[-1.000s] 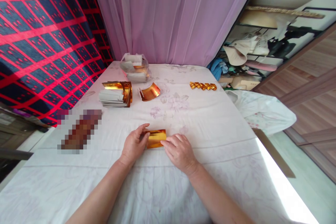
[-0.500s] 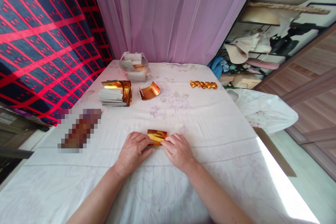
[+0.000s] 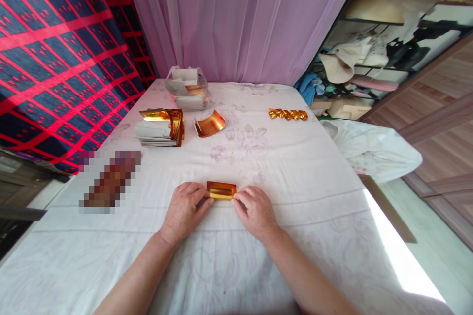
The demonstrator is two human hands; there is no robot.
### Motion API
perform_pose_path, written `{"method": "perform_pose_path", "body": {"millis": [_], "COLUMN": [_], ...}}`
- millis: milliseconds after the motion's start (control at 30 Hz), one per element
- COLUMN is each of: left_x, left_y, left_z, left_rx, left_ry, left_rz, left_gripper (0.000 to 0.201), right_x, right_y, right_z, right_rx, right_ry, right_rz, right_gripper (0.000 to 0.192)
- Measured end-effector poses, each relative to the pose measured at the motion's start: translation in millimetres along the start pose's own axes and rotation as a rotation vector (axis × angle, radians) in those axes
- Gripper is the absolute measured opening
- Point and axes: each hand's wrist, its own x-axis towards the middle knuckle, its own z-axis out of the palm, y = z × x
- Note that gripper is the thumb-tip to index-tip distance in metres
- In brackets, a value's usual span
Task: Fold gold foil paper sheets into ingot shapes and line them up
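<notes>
Person at a table (image 3: pixel 314 172) spread with a pale floral cloth (image 3: pixel 155 275), as viewed from the head. The gold foil sheet (image 3: pixel 221 190) lies crosswise between the two side edges, well in from the far edge, its near part curved up into a fold. The left hand (image 3: pixel 186 210) grips the sheet's left end, thumb and fingertips drawn narrow upon it; the right hand (image 3: pixel 257 212) pinches the right end in the same manner. Toward the left edge, a thick stack of foil sheets (image 3: pixel 160 129) shows pale and gold faces; just beside it, on the right, lies a small curved bundle (image 3: pixel 211 124). A clear plastic bag (image 3: pixel 187 89) containing similar sheets stands at the far left corner. Near the far right corner lies a row of folded gold pieces (image 3: pixel 287 114). A pixelated object (image 3: pixel 111 179), its nature indiscernible, lies along the left edge.
</notes>
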Motion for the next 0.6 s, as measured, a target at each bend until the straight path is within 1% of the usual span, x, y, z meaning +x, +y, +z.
{"method": "perform_pose_path", "body": {"millis": [300,600], "left_x": [4.5,6.1], "left_y": [5.5,8.7], "left_z": [-0.6,1.3], "left_rx": [0.018,0.028], "left_ry": [0.016,0.032], "left_rz": [-0.029,-0.078], "left_gripper": [0.020,0.020], "right_x": [3.1,3.9], "right_y": [-1.4,-1.6], "right_z": [3.6,3.5], "right_rx": [-0.057,-0.079], "right_ry": [0.022,0.015], "right_rz": [0.093,0.097], "right_gripper": [0.018,0.017]}}
